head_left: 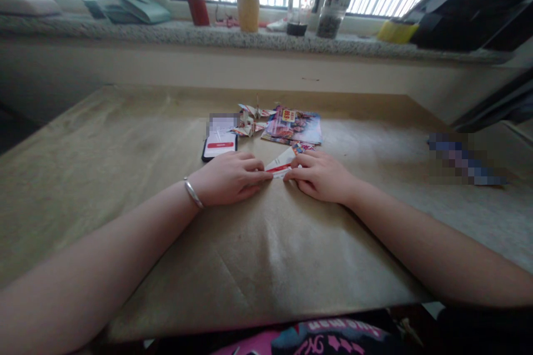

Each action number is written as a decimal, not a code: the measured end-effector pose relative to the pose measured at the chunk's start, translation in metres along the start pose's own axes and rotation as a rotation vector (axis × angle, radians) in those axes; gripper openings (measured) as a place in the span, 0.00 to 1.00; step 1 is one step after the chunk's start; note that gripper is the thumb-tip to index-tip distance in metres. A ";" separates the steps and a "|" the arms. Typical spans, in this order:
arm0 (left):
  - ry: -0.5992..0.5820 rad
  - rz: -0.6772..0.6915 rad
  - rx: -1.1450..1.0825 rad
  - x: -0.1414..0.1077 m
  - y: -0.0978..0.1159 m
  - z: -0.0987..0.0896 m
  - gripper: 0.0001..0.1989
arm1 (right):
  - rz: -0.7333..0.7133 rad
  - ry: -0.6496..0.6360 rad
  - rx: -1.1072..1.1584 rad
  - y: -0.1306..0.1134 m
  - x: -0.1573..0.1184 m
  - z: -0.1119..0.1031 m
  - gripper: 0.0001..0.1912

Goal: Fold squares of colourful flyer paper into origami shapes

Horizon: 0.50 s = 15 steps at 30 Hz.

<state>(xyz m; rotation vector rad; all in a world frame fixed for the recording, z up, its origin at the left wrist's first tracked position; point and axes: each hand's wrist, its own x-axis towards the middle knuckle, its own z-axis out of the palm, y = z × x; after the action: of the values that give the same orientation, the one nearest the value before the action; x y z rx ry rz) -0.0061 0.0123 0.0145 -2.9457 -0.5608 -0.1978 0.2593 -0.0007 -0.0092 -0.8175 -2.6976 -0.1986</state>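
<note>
A small piece of folded printed paper, white with a red stripe and colourful patches at its far end, lies flat on the table. My left hand, with a silver bangle at the wrist, presses the paper's near left tip with its fingers together. On the opposite side my right hand pinches the paper's right edge, fingers curled and partly covering it. Just beyond are folded paper cranes in similar printed paper. A stack of glossy printed sheets sits to their right.
A phone with a lit screen lies behind my left hand. A blurred flat blue item rests at the table's right. Bottles and jars, including a red jar, line the stone windowsill beyond the table.
</note>
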 end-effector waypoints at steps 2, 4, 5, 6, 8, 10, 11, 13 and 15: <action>-0.002 -0.001 0.016 0.001 0.001 -0.001 0.16 | -0.001 0.010 -0.002 0.001 0.000 0.001 0.13; -0.008 0.002 0.019 0.001 0.000 -0.004 0.15 | 0.003 0.022 0.024 0.001 0.002 0.003 0.13; -0.005 0.007 0.018 0.001 -0.001 -0.005 0.15 | 0.005 0.027 0.048 0.001 0.003 0.004 0.14; -0.011 0.025 0.017 0.001 -0.002 -0.007 0.15 | 0.008 0.032 0.075 0.000 0.004 0.005 0.14; -0.007 0.049 0.022 0.001 -0.004 -0.008 0.15 | 0.001 0.034 0.112 -0.002 0.007 0.007 0.14; 0.010 0.053 0.002 0.001 -0.004 -0.008 0.15 | 0.001 0.039 0.095 -0.003 0.009 0.008 0.14; 0.018 0.056 -0.013 0.001 -0.004 -0.007 0.15 | 0.003 0.040 0.075 -0.004 0.010 0.008 0.14; 0.013 0.053 -0.039 0.002 -0.003 -0.004 0.14 | 0.009 0.037 0.034 -0.005 0.010 0.008 0.13; -0.006 0.034 -0.051 0.002 -0.002 -0.002 0.13 | 0.009 0.031 0.009 -0.004 0.009 0.007 0.14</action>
<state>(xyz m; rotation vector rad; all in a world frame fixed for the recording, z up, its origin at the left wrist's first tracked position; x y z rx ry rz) -0.0053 0.0141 0.0173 -3.0036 -0.5132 -0.2030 0.2484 0.0018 -0.0128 -0.8170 -2.6639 -0.1957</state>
